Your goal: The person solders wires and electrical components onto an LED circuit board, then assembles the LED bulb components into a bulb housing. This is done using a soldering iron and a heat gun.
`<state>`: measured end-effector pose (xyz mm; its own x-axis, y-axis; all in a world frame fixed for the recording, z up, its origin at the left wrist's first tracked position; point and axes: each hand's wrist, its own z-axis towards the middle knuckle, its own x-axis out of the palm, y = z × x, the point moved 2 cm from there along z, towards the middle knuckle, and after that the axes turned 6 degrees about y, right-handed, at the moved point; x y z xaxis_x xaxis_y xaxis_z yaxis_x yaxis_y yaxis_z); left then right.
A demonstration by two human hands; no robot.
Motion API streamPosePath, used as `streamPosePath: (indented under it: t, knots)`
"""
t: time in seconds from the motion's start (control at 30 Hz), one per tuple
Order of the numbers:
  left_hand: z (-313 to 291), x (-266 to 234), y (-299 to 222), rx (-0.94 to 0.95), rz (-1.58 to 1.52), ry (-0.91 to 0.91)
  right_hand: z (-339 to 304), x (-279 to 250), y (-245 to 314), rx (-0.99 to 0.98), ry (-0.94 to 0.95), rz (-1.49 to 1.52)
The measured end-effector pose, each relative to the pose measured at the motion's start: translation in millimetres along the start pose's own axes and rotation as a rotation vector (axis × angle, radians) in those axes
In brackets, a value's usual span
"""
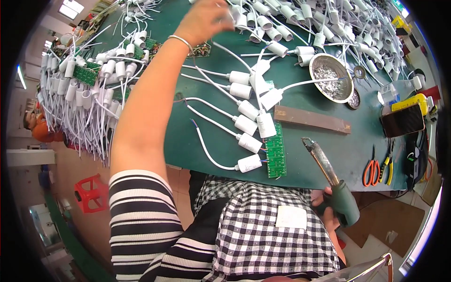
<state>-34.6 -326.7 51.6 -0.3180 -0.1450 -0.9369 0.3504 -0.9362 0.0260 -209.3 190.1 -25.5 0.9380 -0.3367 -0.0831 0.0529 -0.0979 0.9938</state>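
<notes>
Across the green table (300, 164), we had our left hand (204, 21) out near a heap of white sockets (279, 21); it was blurred, so we could not tell whether it gripped anything. Our right hand (328, 207) was closed around the handle of a soldering iron (335, 184), tip pointing away from us. Left of the iron lay a green circuit board (277, 160), with wired sockets (246, 126) beside it and a brown bar (310, 119) just beyond.
</notes>
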Motion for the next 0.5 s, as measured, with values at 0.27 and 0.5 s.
streamPosePath:
  t: [0.27,0.5]
  knots:
    - [-55.0,-125.1,-85.7,-0.258,-0.497,-0.454,1.1,2.9,7.4,0.018,-0.007,-0.015]
    - [-151.9,-74.9,-278.5,-0.294,-0.660,0.505,9.4,0.1,2.7,-0.032,-0.002,-0.183]
